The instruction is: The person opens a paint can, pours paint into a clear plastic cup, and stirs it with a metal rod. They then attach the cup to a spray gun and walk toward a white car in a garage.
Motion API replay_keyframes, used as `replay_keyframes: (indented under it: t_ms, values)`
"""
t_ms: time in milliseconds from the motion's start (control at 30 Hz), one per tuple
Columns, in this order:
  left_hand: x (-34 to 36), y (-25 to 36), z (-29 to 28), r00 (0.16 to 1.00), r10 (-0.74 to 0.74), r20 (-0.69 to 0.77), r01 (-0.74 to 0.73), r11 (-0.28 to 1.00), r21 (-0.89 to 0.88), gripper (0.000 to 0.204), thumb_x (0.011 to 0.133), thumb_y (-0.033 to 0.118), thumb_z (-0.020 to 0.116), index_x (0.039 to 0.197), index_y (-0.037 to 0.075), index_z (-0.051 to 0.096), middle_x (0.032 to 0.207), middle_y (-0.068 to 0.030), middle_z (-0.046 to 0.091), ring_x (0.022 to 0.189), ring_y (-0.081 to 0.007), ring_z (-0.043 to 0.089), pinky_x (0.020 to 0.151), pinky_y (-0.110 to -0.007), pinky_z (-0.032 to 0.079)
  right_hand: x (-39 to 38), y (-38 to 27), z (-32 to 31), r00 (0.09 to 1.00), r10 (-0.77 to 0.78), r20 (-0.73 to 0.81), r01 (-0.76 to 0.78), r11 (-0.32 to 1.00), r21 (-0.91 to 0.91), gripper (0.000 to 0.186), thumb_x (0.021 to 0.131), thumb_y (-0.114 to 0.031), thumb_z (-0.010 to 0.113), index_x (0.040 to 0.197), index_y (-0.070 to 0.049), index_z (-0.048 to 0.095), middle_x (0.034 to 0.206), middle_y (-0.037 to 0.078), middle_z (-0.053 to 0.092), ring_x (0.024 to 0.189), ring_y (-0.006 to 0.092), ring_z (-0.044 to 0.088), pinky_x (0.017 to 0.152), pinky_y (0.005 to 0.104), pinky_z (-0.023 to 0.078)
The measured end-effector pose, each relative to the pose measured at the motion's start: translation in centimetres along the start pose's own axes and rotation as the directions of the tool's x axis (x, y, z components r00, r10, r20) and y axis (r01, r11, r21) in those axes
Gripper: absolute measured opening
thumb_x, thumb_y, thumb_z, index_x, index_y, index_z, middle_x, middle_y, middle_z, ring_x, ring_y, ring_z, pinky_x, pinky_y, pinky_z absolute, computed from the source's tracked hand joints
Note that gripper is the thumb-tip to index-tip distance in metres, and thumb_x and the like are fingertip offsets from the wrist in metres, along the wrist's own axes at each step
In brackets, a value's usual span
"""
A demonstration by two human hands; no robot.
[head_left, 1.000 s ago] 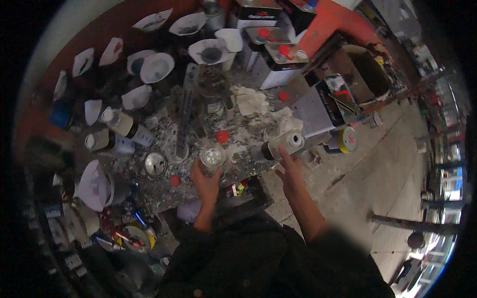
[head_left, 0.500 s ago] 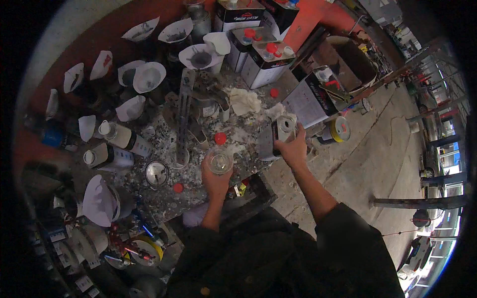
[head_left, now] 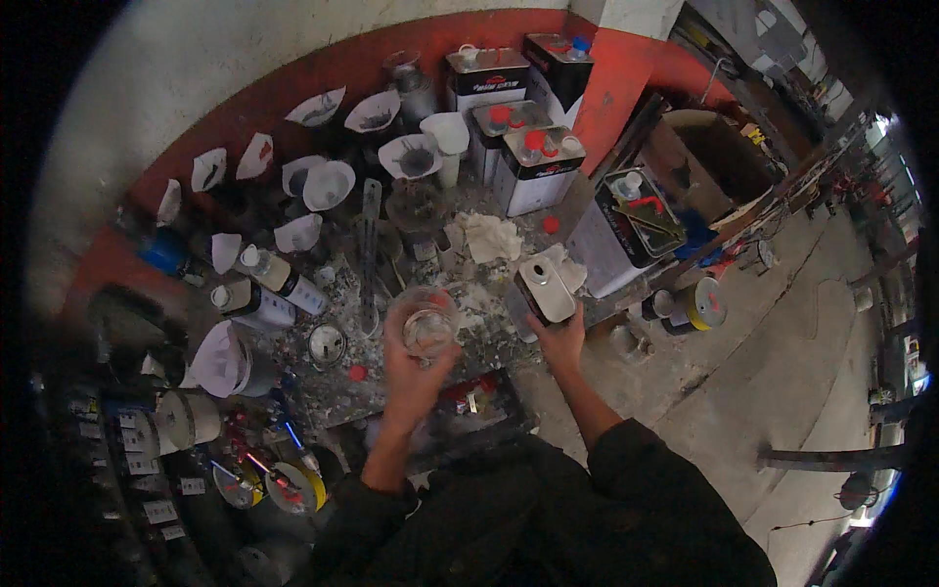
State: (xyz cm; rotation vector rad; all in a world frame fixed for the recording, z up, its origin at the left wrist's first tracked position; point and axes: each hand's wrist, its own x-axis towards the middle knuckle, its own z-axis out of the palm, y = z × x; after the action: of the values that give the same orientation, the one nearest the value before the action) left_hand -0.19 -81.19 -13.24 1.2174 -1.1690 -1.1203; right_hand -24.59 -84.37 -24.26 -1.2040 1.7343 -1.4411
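Observation:
My left hand (head_left: pixel 411 382) is closed round a clear plastic cup (head_left: pixel 425 311), lifted over the paint-spattered workbench (head_left: pixel 469 318). My right hand (head_left: pixel 559 342) grips a rectangular metal can (head_left: pixel 545 287) with an open spout on its pale top, at the bench's right side. Behind the can lies crumpled pale paper (head_left: pixel 489 237), and left of the cup are a long grey perforated strip (head_left: pixel 370 235) and a small round tin (head_left: pixel 327 344). A loose red cap (head_left: pixel 358 373) lies below that tin.
Large tins (head_left: pixel 538 181), white paper funnels (head_left: pixel 328 184) and bottles (head_left: pixel 293 289) crowd the back and left of the bench. A cardboard box (head_left: pixel 685 147) sits back right. Spray guns (head_left: pixel 279 474) are at lower left. Concrete floor (head_left: pixel 743 372) extends to the right.
The cup in my left hand has risen toward the camera. My right hand, which was reaching to the can a second ago, now grips it. The view has shifted, showing more wall.

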Motion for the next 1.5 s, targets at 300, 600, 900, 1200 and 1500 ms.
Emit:
replay_keyframes:
  t_ms: [300,600,900,1200,1500]
  values:
    - [1.7,7.5,2.3,0.992,0.087,0.090,-0.081,0.994,-0.070,0.083,0.074,0.000,0.077,0.145,0.002,0.034,0.138,-0.0129,0.045,0.124,-0.0239,0.050,0.101,-0.037,0.047,1.2,-6.3,-10.1,0.988,-0.106,0.109,0.106,0.994,0.002,0.073,0.068,-0.022,0.089,0.127,0.000,0.051,0.115,0.014,0.065,0.106,0.0204,0.062,0.092,0.0353,0.050]
    - [4.2,15.2,5.5,0.928,0.252,0.274,-0.061,0.828,-0.557,0.080,0.085,-0.002,0.058,0.155,0.008,0.020,0.136,-0.0128,0.050,0.119,-0.0262,0.056,0.094,-0.047,0.053,0.5,-15.5,-17.9,0.969,-0.200,0.144,0.192,0.979,0.068,0.074,0.065,-0.014,0.088,0.128,-0.001,0.051,0.116,0.009,0.064,0.106,0.0192,0.061,0.095,0.0351,0.049]
    - [5.1,18.9,6.1,0.806,0.458,0.375,-0.018,0.652,-0.758,0.079,0.084,0.006,0.050,0.155,0.007,0.016,0.141,-0.0177,0.046,0.124,-0.0289,0.053,0.096,-0.050,0.050,1.2,-25.6,-21.3,0.907,-0.365,0.209,0.377,0.926,-0.015,0.071,0.062,-0.011,0.084,0.126,0.000,0.054,0.113,0.007,0.065,0.107,0.0157,0.060,0.098,0.0318,0.044]
    - [4.7,21.0,6.6,0.754,0.483,0.445,0.043,0.639,-0.768,0.074,0.088,0.014,0.053,0.154,0.007,0.019,0.135,-0.0158,0.051,0.120,-0.0286,0.056,0.091,-0.046,0.052,3.4,-35.8,-22.4,0.747,-0.562,0.354,0.634,0.762,-0.129,0.073,0.062,-0.006,0.083,0.129,-0.001,0.054,0.116,0.006,0.065,0.110,0.0151,0.058,0.100,0.0328,0.044]
    - [5.4,21.6,6.6,0.718,0.524,0.459,0.080,0.593,-0.801,0.073,0.088,0.027,0.055,0.151,0.004,0.025,0.128,-0.0189,0.056,0.110,-0.0292,0.060,0.082,-0.042,0.056,4.5,-43.5,-22.2,0.764,-0.455,0.458,0.609,0.742,-0.279,0.093,0.058,-0.004,0.085,0.140,0.005,0.042,0.126,0.010,0.060,0.118,0.0202,0.056,0.104,0.0365,0.042]
